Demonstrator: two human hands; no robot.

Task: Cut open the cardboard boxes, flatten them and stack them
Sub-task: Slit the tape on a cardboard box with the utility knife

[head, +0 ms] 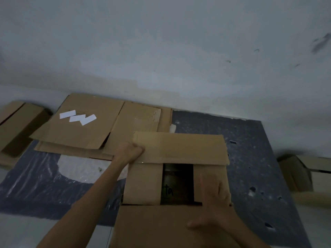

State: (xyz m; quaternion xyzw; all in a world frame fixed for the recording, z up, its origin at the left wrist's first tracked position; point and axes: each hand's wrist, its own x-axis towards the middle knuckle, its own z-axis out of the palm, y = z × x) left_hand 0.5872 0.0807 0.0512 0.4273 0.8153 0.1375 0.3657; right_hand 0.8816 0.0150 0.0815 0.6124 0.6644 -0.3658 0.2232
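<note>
Head view: flattened cardboard [80, 133] on dark mat [250, 154], grey wall [161, 42] behind.

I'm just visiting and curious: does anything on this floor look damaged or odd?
Yes. The mat is pocked with holes along its right side, and a large pale patch shows on its left, as if worn or peeled. The box being handled looks sound.
</note>
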